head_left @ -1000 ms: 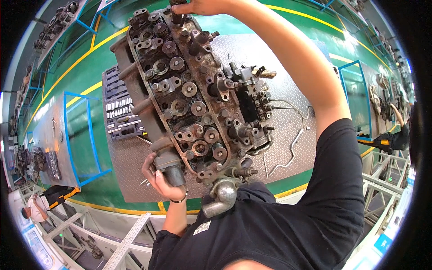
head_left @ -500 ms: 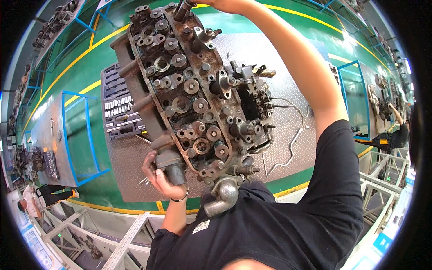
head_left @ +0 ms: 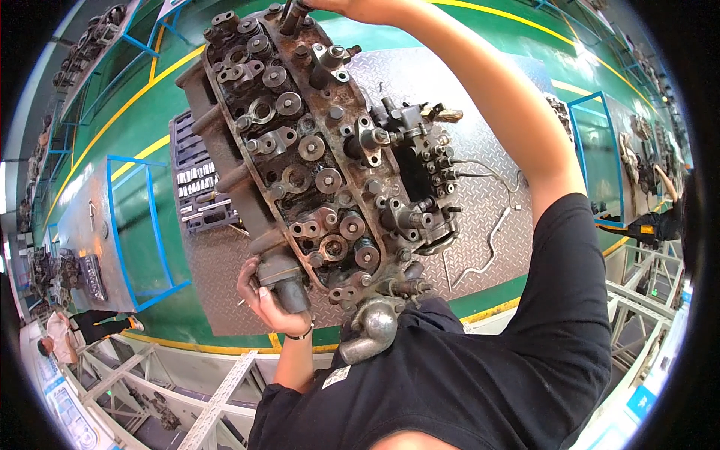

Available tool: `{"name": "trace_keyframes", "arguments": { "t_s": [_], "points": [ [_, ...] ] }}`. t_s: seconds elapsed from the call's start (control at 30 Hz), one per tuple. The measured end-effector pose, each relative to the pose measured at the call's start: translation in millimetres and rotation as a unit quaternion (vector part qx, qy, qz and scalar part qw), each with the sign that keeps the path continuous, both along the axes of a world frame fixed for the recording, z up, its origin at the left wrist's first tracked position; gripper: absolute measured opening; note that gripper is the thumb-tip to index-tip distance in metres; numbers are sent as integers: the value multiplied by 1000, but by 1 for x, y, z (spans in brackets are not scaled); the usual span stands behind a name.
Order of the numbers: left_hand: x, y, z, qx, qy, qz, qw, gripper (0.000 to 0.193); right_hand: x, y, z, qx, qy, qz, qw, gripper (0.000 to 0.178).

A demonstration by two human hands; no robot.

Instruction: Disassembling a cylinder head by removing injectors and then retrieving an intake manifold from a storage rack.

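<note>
A large, oily engine cylinder head (head_left: 304,157), with several round valve springs and rocker mounts, stretches in front of me on an engine. My left hand (head_left: 279,309) is closed around a dark pipe stub (head_left: 291,291) at the near left end of the manifold (head_left: 240,172). My right arm reaches over to the far end. There my right hand (head_left: 356,7) is at the top edge of the picture, beside a dark upright cylinder (head_left: 295,19); its fingers are mostly cut off from view. A metal elbow pipe (head_left: 377,326) juts from the near end, close to my shirt.
The engine is on a tread-plate table (head_left: 480,217). An open socket set case (head_left: 196,176) lies left of it, and a bent metal tube (head_left: 484,259) lies right. Blue-framed tables (head_left: 112,232) stand on the green floor. One person (head_left: 64,334) is at lower left, another at right.
The cylinder head has shifted slightly up and left in the picture. Both hands keep their places on it. The person at lower left shows more fully.
</note>
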State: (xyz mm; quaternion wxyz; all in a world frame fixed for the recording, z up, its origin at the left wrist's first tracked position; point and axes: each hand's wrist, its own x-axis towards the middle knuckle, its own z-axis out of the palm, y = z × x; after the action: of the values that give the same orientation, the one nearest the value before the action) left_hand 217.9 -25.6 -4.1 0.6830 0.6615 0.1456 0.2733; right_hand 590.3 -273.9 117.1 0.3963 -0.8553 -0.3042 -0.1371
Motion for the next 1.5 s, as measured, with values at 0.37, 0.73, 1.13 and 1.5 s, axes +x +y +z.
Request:
{"name": "trace_keyframes", "arguments": {
  "t_s": [0.37,0.73,1.13,1.5],
  "points": [
    [1,3,-4,14,-10,-8,1000,46,19,2,18,-124,-34,-55,990,38],
    [1,-1,0,29,22,17,999,46,25,22,16,-136,58,-166,975,46],
    [1,3,-5,18,-17,-10,1000,46,49,24,16,-218,32,-111,969,46],
    [2,4,-4,26,-1,10,1000,44,16,15,1,2,136,-152,979,49]
  ]
}}
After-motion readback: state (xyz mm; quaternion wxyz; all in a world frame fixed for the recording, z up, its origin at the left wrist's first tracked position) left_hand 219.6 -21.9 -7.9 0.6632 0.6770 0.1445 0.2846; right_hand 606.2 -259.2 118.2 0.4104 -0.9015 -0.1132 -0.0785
